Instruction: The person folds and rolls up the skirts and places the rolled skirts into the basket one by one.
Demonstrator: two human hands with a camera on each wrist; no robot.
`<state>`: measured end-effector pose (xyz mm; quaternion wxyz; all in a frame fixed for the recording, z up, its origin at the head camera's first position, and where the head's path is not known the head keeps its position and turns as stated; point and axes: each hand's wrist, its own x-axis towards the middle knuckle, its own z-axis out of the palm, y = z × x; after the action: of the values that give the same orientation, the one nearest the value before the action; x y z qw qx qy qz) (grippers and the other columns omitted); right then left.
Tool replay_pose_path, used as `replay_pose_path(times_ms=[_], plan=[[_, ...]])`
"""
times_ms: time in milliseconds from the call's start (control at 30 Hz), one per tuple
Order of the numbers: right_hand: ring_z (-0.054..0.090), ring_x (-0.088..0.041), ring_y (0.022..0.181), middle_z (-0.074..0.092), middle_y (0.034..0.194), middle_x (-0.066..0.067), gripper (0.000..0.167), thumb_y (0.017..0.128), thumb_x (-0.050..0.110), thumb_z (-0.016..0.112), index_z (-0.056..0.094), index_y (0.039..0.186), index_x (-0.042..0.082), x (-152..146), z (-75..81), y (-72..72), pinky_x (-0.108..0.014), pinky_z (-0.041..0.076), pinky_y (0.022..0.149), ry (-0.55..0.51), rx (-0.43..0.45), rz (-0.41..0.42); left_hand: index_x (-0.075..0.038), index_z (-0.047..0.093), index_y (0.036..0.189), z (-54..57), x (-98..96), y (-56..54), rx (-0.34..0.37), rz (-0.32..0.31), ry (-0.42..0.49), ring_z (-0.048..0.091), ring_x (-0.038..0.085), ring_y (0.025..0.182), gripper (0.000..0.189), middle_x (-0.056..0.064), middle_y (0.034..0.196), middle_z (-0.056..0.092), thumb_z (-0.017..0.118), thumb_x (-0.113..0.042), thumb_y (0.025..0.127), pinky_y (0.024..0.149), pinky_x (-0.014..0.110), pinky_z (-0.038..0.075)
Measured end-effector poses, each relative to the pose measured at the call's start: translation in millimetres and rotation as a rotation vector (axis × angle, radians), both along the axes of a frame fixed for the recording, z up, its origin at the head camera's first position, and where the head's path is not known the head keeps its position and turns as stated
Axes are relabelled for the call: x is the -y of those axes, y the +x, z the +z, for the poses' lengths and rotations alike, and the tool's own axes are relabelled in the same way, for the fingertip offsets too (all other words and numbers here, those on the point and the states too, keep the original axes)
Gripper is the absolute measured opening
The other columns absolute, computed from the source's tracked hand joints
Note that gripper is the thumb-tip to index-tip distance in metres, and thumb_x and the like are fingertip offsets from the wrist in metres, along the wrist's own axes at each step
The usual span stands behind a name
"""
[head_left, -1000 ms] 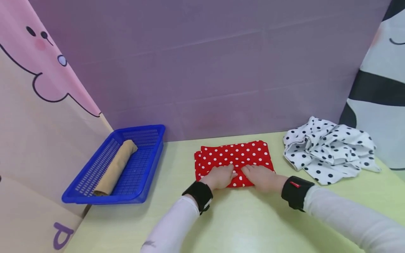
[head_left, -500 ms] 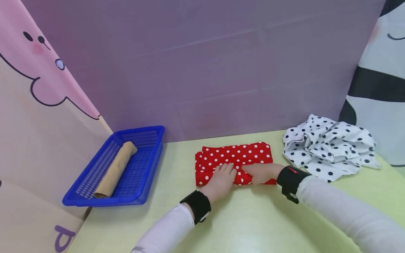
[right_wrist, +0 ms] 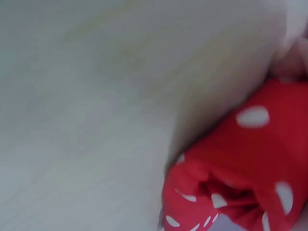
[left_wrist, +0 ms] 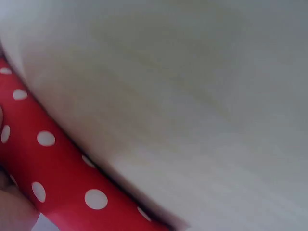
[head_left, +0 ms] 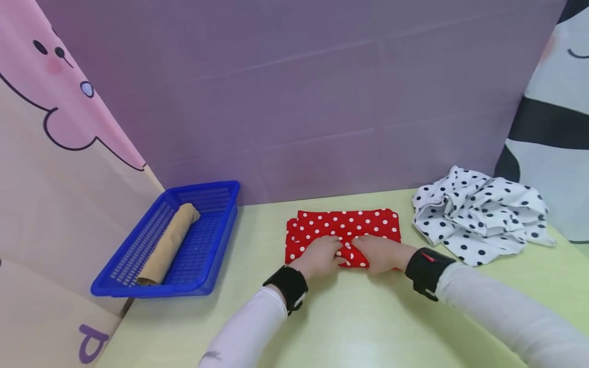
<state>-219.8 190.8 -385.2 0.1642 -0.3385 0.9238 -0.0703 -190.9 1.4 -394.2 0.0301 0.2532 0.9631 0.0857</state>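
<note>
A red cloth with white dots [head_left: 349, 223] lies folded on the table, its near edge rolled into a thick tube. My left hand [head_left: 319, 257] grips the roll left of its middle, fingers over the top and thumb at the near side. On the right, my right hand [head_left: 379, 254] holds the same roll with bent fingers. A short stretch of cloth shows between the hands. In the right wrist view, the roll's end shows spiralled layers of the dotted cloth [right_wrist: 269, 149]. Only bits of each hand appear in the wrist views.
A blue plastic basket [head_left: 221, 240] stands at the left, with a rolled tan cloth or paper [head_left: 167, 245] inside. At the back right lies a crumpled white cloth with black dots [head_left: 483, 214]. A purple backdrop [head_left: 299, 102] rises behind the pale yellow-green table [head_left: 340, 327].
The near edge of the red cloth has been rolled slightly away from me, and the flat part is shorter. Both hands have shifted and regripped along the roll.
</note>
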Motion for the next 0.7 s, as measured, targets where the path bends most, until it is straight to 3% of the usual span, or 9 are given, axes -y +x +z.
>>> replay_pose_path(times_ms=[133,267,400,600,700], plan=[[0.052,-0.034,0.117,0.057,0.125,-0.015,0.077,0.068,0.026,0.084,0.049,0.131,0.001,1,-4.1,5.6,-0.051,0.046,0.096,0.025,-0.125,0.009,-0.012,0.063,0.113,2.2,0.7,-6.8,0.163,0.078,0.094,0.059,0.015,0.097,0.034,0.001,0.104,0.065,0.066,-0.034,0.088,0.089,0.027,0.049],[0.055,-0.036,0.114,0.060,0.121,-0.018,0.073,0.070,0.028,0.083,0.050,0.129,0.000,2,-5.9,12.8,-0.049,0.048,0.093,0.032,-0.230,0.033,-0.012,0.059,0.125,3.3,3.9,-11.5,0.354,0.194,0.199,0.056,0.016,0.102,0.044,0.001,0.110,0.062,0.063,-0.037,0.089,0.092,0.032,0.048],[0.057,-0.036,0.111,0.060,0.117,-0.019,0.068,0.071,0.029,0.082,0.052,0.125,-0.001,3,-7.1,20.3,-0.050,0.050,0.089,0.038,-0.317,0.064,-0.012,0.055,0.132,3.7,7.6,-15.4,0.486,0.267,0.257,0.051,0.019,0.112,0.051,0.003,0.119,0.058,0.062,-0.040,0.089,0.097,0.039,0.045],[0.057,-0.037,0.110,0.060,0.117,-0.019,0.070,0.070,0.030,0.082,0.051,0.126,0.001,3,-9.5,25.3,-0.054,0.047,0.090,0.053,-0.370,0.090,-0.011,0.056,0.131,6.1,10.6,-19.4,0.580,0.271,0.275,0.048,0.021,0.114,0.052,0.004,0.118,0.057,0.063,-0.040,0.088,0.099,0.041,0.042],[0.058,-0.036,0.110,0.061,0.116,-0.018,0.069,0.070,0.030,0.083,0.053,0.125,0.002,1,-11.7,22.3,-0.053,0.047,0.092,0.033,-0.358,0.081,-0.011,0.056,0.130,5.6,9.2,-19.1,0.579,0.256,0.272,0.048,0.020,0.114,0.052,0.004,0.117,0.057,0.062,-0.041,0.088,0.100,0.041,0.042]])
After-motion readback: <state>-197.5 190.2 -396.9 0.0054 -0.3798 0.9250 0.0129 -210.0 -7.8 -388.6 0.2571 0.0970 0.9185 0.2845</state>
